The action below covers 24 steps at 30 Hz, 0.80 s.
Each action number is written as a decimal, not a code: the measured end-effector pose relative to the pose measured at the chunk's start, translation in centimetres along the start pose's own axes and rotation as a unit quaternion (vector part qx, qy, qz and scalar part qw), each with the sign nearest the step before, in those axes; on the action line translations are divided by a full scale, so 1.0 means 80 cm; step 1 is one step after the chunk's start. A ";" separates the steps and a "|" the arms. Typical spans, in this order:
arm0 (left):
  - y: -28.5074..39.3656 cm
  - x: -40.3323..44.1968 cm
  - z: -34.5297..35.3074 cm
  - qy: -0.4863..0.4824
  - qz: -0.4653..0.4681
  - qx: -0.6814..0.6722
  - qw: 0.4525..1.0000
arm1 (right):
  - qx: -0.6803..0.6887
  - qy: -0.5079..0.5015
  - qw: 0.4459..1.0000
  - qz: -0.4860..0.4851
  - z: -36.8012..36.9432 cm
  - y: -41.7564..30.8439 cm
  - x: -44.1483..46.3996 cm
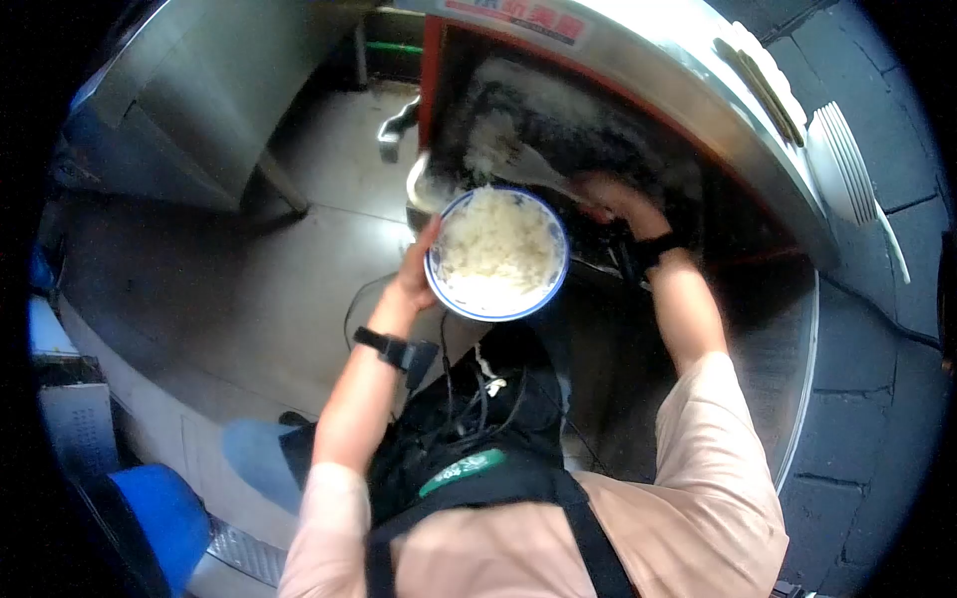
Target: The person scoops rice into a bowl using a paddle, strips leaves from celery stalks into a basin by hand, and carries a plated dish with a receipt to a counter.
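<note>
My left hand (pixel 419 271) grips the left rim of a white bowl (pixel 446 289) with a blue edge. Cooked rice (pixel 500 239) fills the bowl. My right hand (pixel 616 202) is closed around the handle of a pale rice paddle (pixel 543 171), to the upper right of the bowl. The paddle's head reaches into a dark, red-edged opening, where a clump of rice (pixel 488 145) lies at or on its tip; blur hides which. Steam or a whitish film shows behind it.
A metal counter (pixel 678 75) with a red-lettered label borders the opening. A white slotted utensil (pixel 845 164) lies at the right, by a dark tiled wall (pixel 847 399). At left stand a metal cabinet (pixel 214 90) and a blue object (pixel 164 518).
</note>
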State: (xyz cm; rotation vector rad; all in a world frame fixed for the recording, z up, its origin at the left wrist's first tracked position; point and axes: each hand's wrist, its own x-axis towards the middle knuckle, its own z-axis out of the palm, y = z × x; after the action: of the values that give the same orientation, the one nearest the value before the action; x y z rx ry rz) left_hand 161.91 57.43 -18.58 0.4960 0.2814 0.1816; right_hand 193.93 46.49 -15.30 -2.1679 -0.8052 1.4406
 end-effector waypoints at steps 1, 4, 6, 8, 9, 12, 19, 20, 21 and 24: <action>0.000 0.000 -0.001 -0.003 0.001 -0.001 1.000 | -0.002 0.002 1.000 0.000 0.009 -0.009 0.001; -0.002 0.000 0.002 0.005 0.004 -0.019 1.000 | 0.006 0.015 0.996 -0.084 0.007 -0.018 -0.015; -0.003 -0.005 0.014 0.015 0.014 -0.001 1.000 | -0.054 0.028 0.997 -0.052 -0.027 0.005 -0.042; -0.001 0.000 0.009 0.004 0.023 0.007 1.000 | -0.117 0.101 0.988 0.007 -0.069 0.023 -0.057; 0.000 -0.001 0.009 0.005 0.023 0.004 1.000 | -0.118 0.100 0.988 0.008 -0.092 0.043 -0.045; -0.002 0.001 0.007 -0.020 0.008 0.008 1.000 | -0.132 0.254 0.956 -0.068 -0.114 0.065 0.007; -0.007 0.003 0.007 -0.007 0.014 -0.019 1.000 | -0.248 0.319 0.862 -0.307 -0.033 0.082 0.196; -0.007 0.004 0.006 -0.007 0.025 -0.014 1.000 | -0.247 0.320 0.861 -0.309 -0.026 0.065 0.174; -0.009 0.005 0.005 -0.006 0.035 -0.010 0.999 | -0.238 0.256 0.886 -0.304 -0.018 0.053 0.147; -0.007 0.006 0.002 -0.014 0.033 -0.013 0.999 | -0.192 0.178 0.916 -0.304 0.024 0.024 0.058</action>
State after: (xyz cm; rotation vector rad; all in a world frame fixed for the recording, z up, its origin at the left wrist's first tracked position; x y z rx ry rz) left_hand 162.48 56.96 -18.82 0.4812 0.2347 0.2421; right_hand 193.98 48.14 -20.42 -2.0613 -1.5363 0.5917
